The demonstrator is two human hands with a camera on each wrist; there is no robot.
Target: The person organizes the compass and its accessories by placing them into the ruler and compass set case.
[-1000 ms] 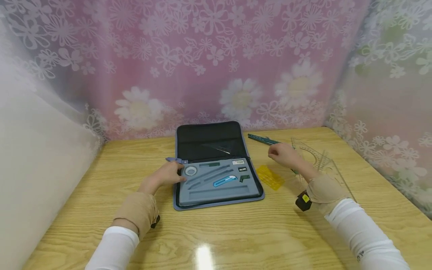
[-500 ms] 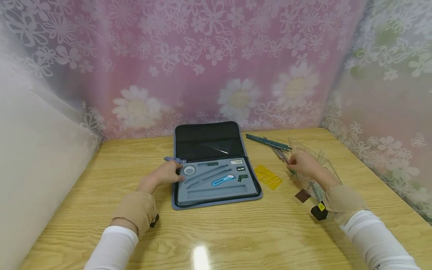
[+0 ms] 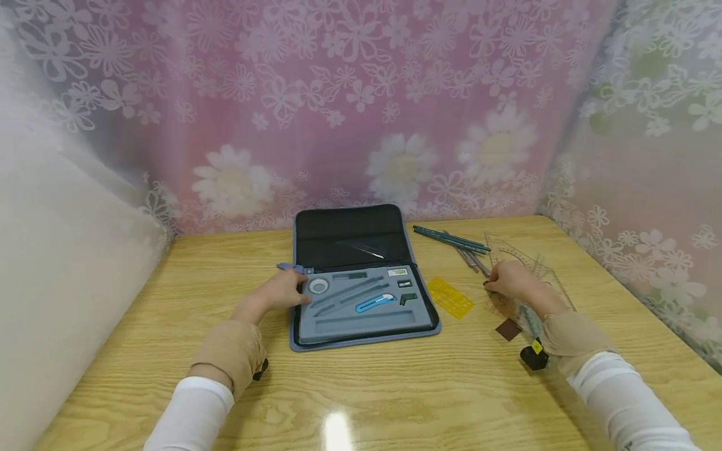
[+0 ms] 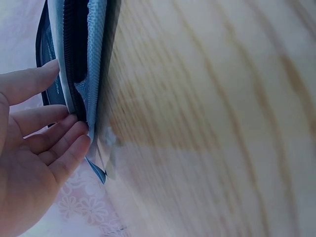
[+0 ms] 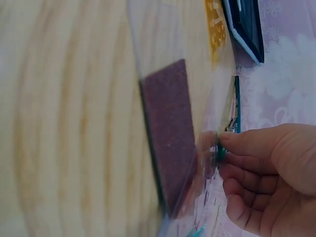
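An open zip case [image 3: 366, 338] with a grey foam insert lies in the middle of the table. My left hand [image 3: 279, 289] rests at its left edge; in the left wrist view, the fingertips touch the zipped rim and the thumb lies near the top. The insert holds a white tape roll [image 3: 318, 286], a blue craft knife [image 3: 375, 303], a sharpener [image 3: 405, 284] and an eraser [image 3: 397, 272]. At the right, my right hand [image 3: 514, 280] pinches a small green piece [image 5: 220, 154] between thumb and fingers. Its kind is mostly hidden.
Green pencils [image 3: 451, 239] and slim silver tools [image 3: 469, 258] lie behind the right hand. Clear drawing rulers [image 3: 558, 288] lie under and beyond it. A yellow stencil [image 3: 451, 297] sits right of the case, and a maroon square piece [image 3: 508, 329] lies nearer the front.
My right hand has moved right and toward me from beside the pencils, uncovering the silver tools and the maroon piece. The left hand has stayed at the case edge.
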